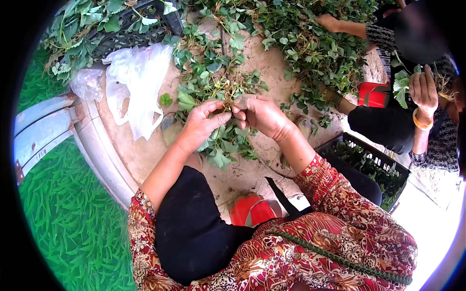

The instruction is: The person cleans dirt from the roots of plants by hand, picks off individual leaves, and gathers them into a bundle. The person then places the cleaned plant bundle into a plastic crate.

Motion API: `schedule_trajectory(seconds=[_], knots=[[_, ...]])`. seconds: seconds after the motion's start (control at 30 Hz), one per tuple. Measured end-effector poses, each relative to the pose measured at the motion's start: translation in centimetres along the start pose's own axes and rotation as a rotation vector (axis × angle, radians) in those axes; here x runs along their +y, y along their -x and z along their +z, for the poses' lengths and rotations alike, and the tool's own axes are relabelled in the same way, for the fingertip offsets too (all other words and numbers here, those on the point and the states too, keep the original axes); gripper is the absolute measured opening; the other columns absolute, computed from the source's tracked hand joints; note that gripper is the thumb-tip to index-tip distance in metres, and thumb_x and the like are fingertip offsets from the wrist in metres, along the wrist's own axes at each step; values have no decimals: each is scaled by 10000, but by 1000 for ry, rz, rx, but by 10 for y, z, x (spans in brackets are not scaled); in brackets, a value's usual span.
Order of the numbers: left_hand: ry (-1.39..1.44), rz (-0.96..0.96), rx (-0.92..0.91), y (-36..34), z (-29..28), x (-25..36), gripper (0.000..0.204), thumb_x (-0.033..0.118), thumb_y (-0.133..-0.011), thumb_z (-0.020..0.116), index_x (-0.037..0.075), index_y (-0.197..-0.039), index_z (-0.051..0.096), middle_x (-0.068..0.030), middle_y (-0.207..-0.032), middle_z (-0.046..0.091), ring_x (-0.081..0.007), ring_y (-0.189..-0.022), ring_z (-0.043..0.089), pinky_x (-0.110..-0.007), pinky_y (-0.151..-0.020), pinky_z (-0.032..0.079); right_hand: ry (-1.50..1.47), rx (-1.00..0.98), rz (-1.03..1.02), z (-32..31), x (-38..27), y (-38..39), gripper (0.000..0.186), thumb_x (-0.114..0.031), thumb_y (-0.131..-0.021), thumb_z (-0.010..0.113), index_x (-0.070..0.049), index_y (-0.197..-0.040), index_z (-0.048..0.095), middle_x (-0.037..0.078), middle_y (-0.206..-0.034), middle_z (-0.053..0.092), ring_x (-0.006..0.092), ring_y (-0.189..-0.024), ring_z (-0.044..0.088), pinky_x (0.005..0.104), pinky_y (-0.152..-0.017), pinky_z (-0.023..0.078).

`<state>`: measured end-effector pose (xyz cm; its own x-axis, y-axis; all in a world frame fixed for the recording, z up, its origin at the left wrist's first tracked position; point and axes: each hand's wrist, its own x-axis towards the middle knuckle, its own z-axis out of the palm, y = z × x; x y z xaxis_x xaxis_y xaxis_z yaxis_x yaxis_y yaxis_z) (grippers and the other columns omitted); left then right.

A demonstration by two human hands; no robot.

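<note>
My left hand [204, 122] and my right hand [264, 114] meet at the middle of the picture, thumbs and fingers pinched together. Between them is the brownish, rooty base of a strawberry seedling [220, 154], whose toothed green leaves hang below my hands. My fingers cover part of the stem, so the exact grip is hidden. Just beyond my fingertips lies a loose strip of more seedlings [211, 72] with pale, tangled roots.
A large heap of seedlings [310, 53] spreads across the far side. At right, a co-worker's raised hand [423, 92] holds a seedling. A black crate [395, 167] with leaves stands near my right arm. White plastic bags [138, 82] and a metal frame [97, 133] are at left.
</note>
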<state>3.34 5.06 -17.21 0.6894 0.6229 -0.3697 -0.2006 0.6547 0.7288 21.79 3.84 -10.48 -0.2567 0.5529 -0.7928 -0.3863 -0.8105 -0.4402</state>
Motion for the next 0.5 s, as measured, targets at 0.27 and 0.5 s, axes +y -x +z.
schedule_trajectory(seconds=[0.27, 0.5], knots=[[105, -128, 116, 1, 4, 6, 213, 83, -851, 609, 4, -1049, 594, -15, -962, 618, -88, -894, 545, -235, -812, 421, 917, 115, -572, -21, 53, -11, 713, -372, -786, 699, -32, -1326, 380, 151, -1139, 552, 244, -1013, 573, 371, -879, 460], [328, 105, 227, 8, -12, 25, 277, 139, -878, 583, -6, -1114, 579, -77, -1049, 615, -154, -987, 556, -274, -886, 417, 1277, 204, -307, -43, 90, -11, 223, -257, -853, 574, -89, -986, 634, 113, -970, 637, 309, -913, 600, 380, -784, 482]])
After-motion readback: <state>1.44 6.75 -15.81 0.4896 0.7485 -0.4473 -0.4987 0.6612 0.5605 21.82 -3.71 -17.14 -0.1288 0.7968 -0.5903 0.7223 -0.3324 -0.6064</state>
